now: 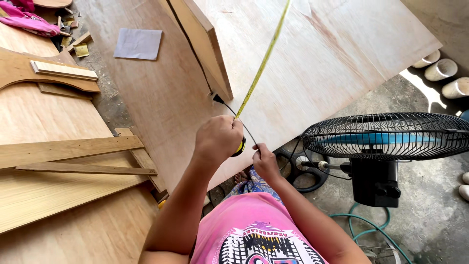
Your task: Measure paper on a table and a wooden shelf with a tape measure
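Note:
My left hand (217,139) is closed around a yellow and black tape measure case (240,146). Its yellow blade (264,61) runs up and away across a large plywood sheet (312,63) to the top edge of the view. Just to the right, my right hand (265,164) pinches a thin black wire or pencil-like item at the sheet's near edge. An upright wooden board (202,41) stands on edge on the sheet, left of the blade.
A black standing fan with blue blades (386,139) stands at the right on the concrete floor, with a green hose (371,230) below. Wood planks and curved cut pieces (53,78) lie at left. A grey sandpaper sheet (138,43) rests on plywood. White pipes (442,71) lie far right.

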